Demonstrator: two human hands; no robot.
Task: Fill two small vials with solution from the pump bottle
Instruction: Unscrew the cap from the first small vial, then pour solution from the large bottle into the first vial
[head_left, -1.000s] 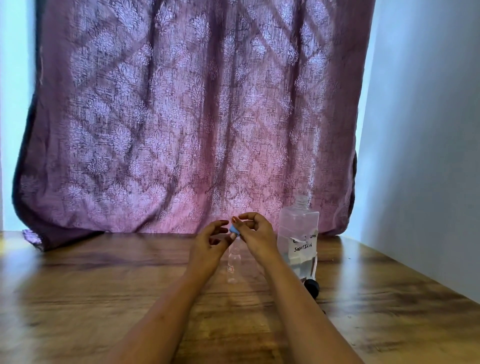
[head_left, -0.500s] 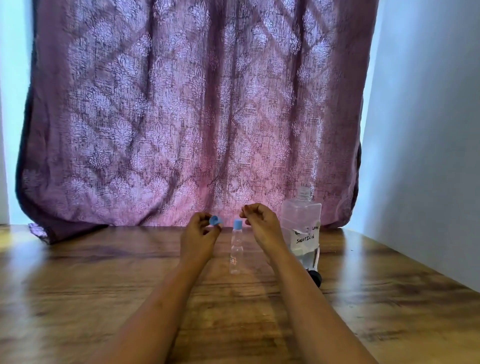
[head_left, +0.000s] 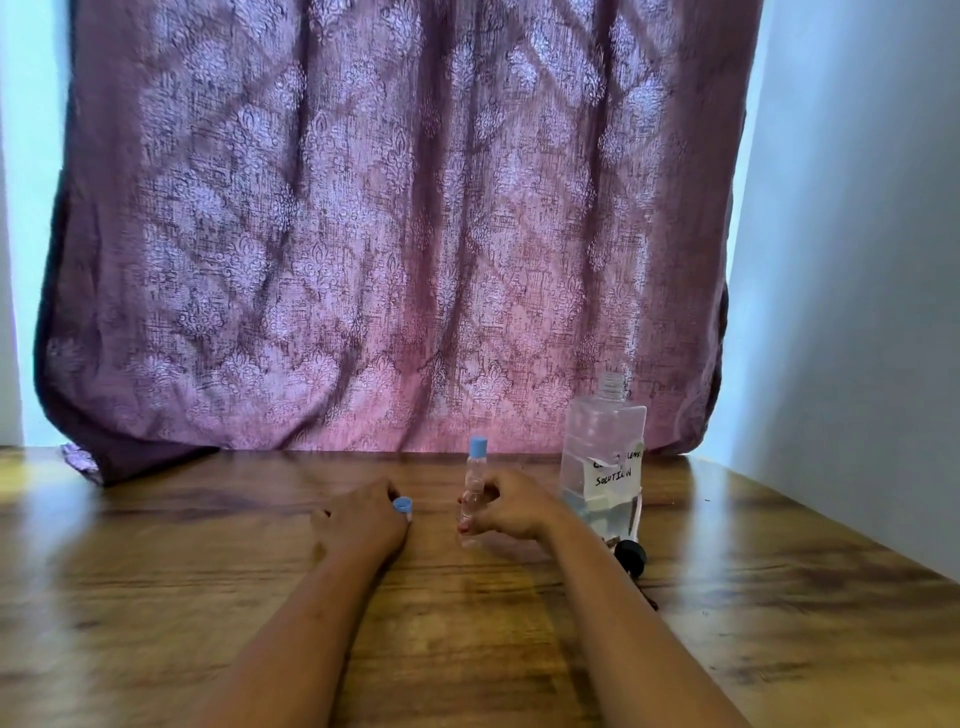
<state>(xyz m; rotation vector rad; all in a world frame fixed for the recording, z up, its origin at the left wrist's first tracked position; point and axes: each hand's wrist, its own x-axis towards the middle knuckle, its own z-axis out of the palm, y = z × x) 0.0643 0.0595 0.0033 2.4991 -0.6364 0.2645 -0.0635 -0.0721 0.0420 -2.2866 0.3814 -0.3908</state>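
Right hand (head_left: 511, 506) curls its fingers (head_left: 483, 519) round a capped vial (head_left: 474, 486), steadying it upright on the table (head_left: 156, 597); left hand (head_left: 358, 519) pinches a loose cap (head_left: 402, 505), seemingly to set down.

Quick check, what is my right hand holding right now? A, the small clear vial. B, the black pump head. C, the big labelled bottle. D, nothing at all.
A: the right hand has its fingers curled round the small clear vial, which is upright and just left of the labelled bottle.
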